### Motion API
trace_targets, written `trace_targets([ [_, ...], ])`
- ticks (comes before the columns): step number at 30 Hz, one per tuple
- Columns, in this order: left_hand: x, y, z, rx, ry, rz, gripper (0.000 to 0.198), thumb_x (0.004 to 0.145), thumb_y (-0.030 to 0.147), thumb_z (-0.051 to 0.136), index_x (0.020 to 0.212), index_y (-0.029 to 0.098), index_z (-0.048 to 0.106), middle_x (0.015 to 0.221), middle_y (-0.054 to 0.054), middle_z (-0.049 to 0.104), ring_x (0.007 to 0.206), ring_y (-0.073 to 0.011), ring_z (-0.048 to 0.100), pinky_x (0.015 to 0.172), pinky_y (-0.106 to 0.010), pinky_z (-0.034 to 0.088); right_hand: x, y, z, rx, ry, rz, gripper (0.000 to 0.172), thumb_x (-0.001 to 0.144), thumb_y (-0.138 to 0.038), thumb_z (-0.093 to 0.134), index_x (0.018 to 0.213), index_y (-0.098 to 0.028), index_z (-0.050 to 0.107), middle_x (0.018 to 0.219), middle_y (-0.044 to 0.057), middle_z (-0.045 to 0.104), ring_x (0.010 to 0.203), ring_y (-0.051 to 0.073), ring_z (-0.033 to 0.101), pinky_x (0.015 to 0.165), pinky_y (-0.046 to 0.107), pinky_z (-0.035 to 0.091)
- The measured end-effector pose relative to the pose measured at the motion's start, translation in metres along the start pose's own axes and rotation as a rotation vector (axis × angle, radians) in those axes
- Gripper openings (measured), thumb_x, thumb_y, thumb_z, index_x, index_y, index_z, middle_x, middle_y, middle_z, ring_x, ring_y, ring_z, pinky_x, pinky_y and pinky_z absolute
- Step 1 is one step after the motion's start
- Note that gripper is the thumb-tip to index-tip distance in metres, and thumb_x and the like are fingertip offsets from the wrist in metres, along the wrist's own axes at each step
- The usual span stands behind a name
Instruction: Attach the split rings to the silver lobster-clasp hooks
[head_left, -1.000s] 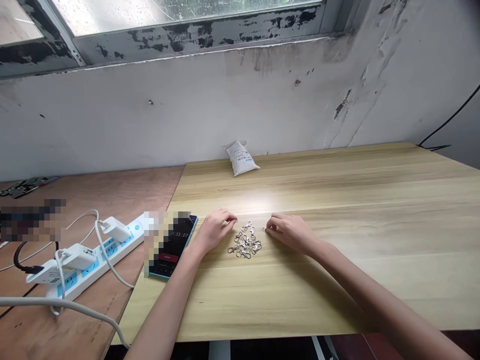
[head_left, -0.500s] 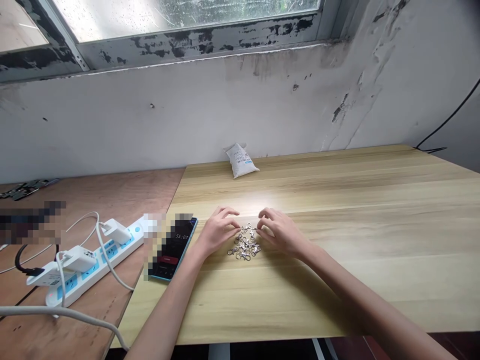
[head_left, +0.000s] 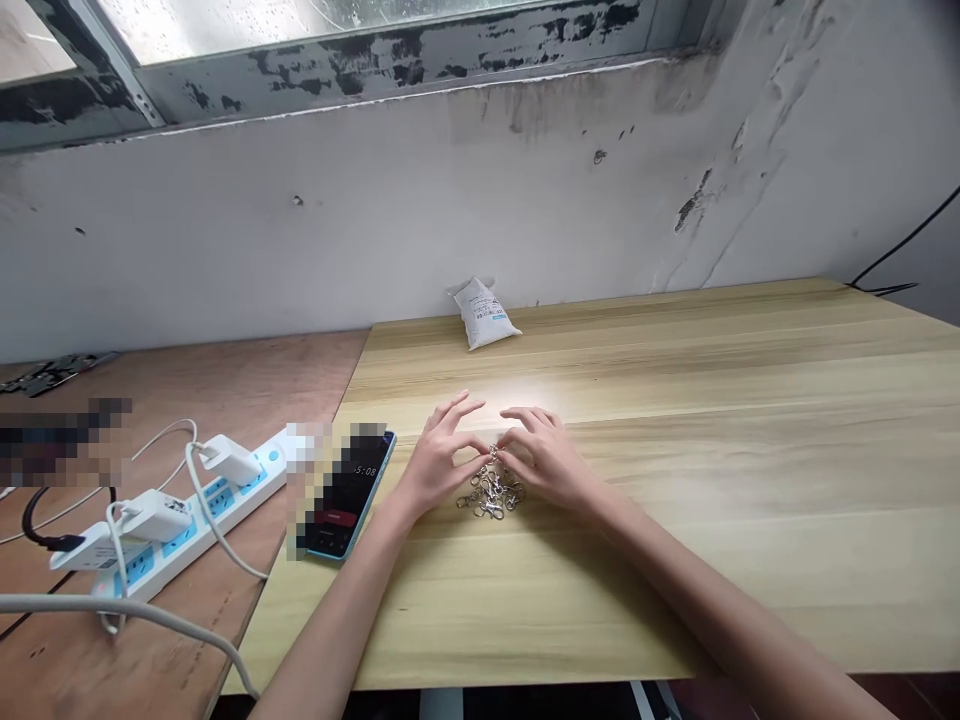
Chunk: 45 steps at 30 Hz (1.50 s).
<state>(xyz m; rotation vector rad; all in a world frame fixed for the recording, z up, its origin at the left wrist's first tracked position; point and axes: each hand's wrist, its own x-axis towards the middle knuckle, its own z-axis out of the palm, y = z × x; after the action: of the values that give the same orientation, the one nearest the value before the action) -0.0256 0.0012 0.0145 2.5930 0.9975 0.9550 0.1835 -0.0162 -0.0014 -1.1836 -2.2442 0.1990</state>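
A small heap of silvery metal swivel clasps (head_left: pixel 491 495) lies on the light wooden table. At the heap's far edge, my left hand (head_left: pixel 442 460) pinches a metal clasp (head_left: pixel 493 453) between thumb and index finger, the other fingers raised. From the opposite side my right hand (head_left: pixel 551 455) pinches at that same clasp, its thumb and index tips meeting those of the left. Most of this clasp is hidden by the fingertips, so its exact shape is unclear.
A phone (head_left: pixel 349 500) with a running timer lies left of my left forearm. Further left, a white power strip (head_left: pixel 202 510) with chargers and cables rests on the brown surface (head_left: pixel 300 370). A white packet (head_left: pixel 484 315) sits against the wall.
Both hands have come closer together over the far side of the heap. Their fingertips now meet at one clasp. The view has shifted slightly.
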Motion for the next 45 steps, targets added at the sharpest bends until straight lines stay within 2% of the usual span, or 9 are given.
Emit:
trace_targets([
  [3, 0.001, 0.005, -0.001, -0.038, 0.040, -0.037, 0.003, 0.083, 0.021, 0.068, 0.081, 0.022, 0.071, 0.138, -0.006, 0.053, 0.139, -0.0273, 0.033, 0.111, -0.053, 0.035, -0.001, -0.007, 0.004, 0.025, 0.020, -0.014, 0.014, 0.092, -0.031, 0.056, 0.092, -0.022, 0.067, 0.124, 0.012, 0.060, 0.119, 0.025, 0.051, 0.102, 0.049, 0.036],
  [8, 0.003, 0.013, -0.002, -0.098, 0.069, -0.076, 0.004, 0.083, 0.022, 0.069, 0.080, 0.022, 0.069, 0.137, -0.006, 0.054, 0.138, -0.0269, 0.035, 0.112, -0.053, 0.033, 0.000, -0.016, 0.008, 0.082, 0.060, -0.011, 0.010, 0.091, -0.022, 0.055, 0.092, -0.021, 0.065, 0.120, 0.011, 0.061, 0.113, 0.024, 0.054, 0.097, 0.046, 0.038],
  [15, 0.003, 0.014, 0.002, -0.124, 0.116, -0.126, 0.003, 0.084, 0.022, 0.068, 0.081, 0.021, 0.069, 0.132, -0.006, 0.057, 0.135, -0.0255, 0.038, 0.111, -0.051, 0.035, -0.002, -0.015, 0.011, 0.115, 0.060, -0.038, 0.016, 0.094, -0.015, 0.047, 0.099, -0.020, 0.062, 0.107, 0.009, 0.065, 0.100, 0.023, 0.057, 0.090, 0.043, 0.039],
  [21, 0.004, 0.014, 0.001, -0.281, 0.073, -0.228, 0.012, 0.081, 0.028, 0.072, 0.092, 0.023, 0.071, 0.128, -0.006, 0.061, 0.128, -0.0244, 0.046, 0.107, -0.052, 0.039, -0.005, -0.015, 0.011, 0.217, 0.106, -0.076, 0.015, 0.096, -0.016, 0.047, 0.100, -0.021, 0.061, 0.102, 0.008, 0.064, 0.097, 0.020, 0.057, 0.087, 0.038, 0.040],
  [26, 0.006, 0.013, -0.003, -0.383, 0.029, -0.230, 0.004, 0.083, 0.025, 0.070, 0.083, 0.023, 0.073, 0.127, -0.006, 0.064, 0.128, -0.0232, 0.048, 0.106, -0.051, 0.040, -0.006, -0.013, 0.001, 0.253, 0.067, -0.084, 0.016, 0.098, -0.021, 0.046, 0.102, -0.020, 0.062, 0.100, 0.007, 0.064, 0.097, 0.019, 0.055, 0.087, 0.037, 0.038],
  [29, 0.006, 0.012, -0.003, -0.277, 0.016, -0.161, 0.004, 0.084, 0.024, 0.069, 0.081, 0.023, 0.072, 0.131, -0.005, 0.062, 0.129, -0.0231, 0.047, 0.106, -0.049, 0.040, -0.006, -0.009, -0.006, 0.277, -0.011, -0.086, 0.021, 0.100, -0.024, 0.042, 0.093, -0.020, 0.062, 0.092, 0.005, 0.063, 0.090, 0.018, 0.054, 0.087, 0.036, 0.037],
  [36, 0.005, 0.019, 0.010, 0.286, 0.091, 0.130, 0.014, 0.085, 0.016, 0.063, 0.074, 0.022, 0.069, 0.131, -0.003, 0.063, 0.126, -0.0252, 0.051, 0.103, -0.047, 0.038, -0.006, -0.008, -0.011, 0.289, -0.092, 0.029, 0.036, 0.102, -0.031, 0.036, 0.079, -0.020, 0.061, 0.075, 0.001, 0.064, 0.080, 0.016, 0.055, 0.091, 0.037, 0.033],
  [41, 0.006, 0.022, 0.016, 0.437, 0.153, 0.195, 0.016, 0.085, 0.015, 0.061, 0.072, 0.021, 0.067, 0.133, -0.002, 0.061, 0.127, -0.0243, 0.051, 0.108, -0.046, 0.035, -0.007, -0.012, -0.009, 0.316, -0.108, 0.073, 0.040, 0.103, -0.033, 0.033, 0.078, -0.019, 0.061, 0.070, 0.001, 0.062, 0.070, 0.014, 0.054, 0.088, 0.036, 0.034],
  [45, 0.006, 0.024, 0.017, 0.471, 0.103, 0.201, 0.018, 0.087, 0.014, 0.057, 0.073, 0.021, 0.065, 0.138, -0.003, 0.057, 0.131, -0.0251, 0.047, 0.112, -0.050, 0.030, -0.008, -0.017, -0.006, 0.174, -0.069, 0.030, 0.040, 0.102, -0.028, 0.031, 0.071, -0.019, 0.055, 0.066, 0.000, 0.060, 0.066, 0.014, 0.051, 0.085, 0.035, 0.034],
])
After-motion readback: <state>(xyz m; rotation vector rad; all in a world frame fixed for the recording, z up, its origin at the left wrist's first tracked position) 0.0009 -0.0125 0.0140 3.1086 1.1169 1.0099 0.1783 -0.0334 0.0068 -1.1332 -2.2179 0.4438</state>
